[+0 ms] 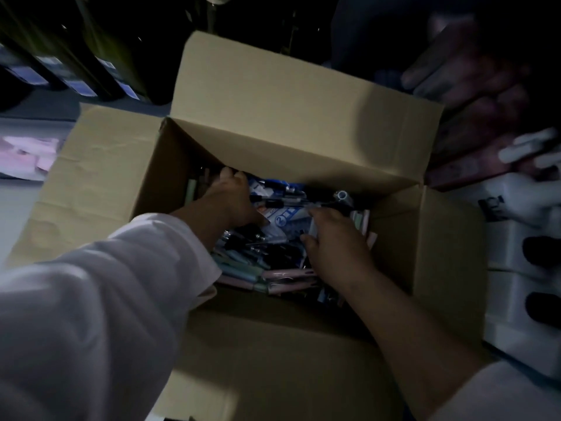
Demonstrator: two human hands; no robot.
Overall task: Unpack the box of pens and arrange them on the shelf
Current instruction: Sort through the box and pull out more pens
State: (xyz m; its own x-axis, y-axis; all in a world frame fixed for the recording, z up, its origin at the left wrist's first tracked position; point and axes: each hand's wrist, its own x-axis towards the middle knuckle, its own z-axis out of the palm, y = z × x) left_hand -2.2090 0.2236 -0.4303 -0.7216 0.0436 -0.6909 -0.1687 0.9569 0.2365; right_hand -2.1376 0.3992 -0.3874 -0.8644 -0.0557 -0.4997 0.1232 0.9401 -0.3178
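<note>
An open brown cardboard box (291,117) sits below me with its flaps spread out. Inside lie several pens (258,268) in pink, pale green and black, plus blue-and-white packets (291,218) of pens. Both my hands are down in the box. My left hand (232,199) reaches into the far left corner, fingers curled over pens there. My right hand (337,241) lies on the right side of the pile, its fingers curled round a blue-and-white packet. The fingertips of both hands are hidden among the contents.
Dim light. Dark shelving with pale labels (82,86) stands at the upper left. Pink items (27,156) lie at the left. White boxes with dark holes (528,268) and pink and white stock (498,147) crowd the right side.
</note>
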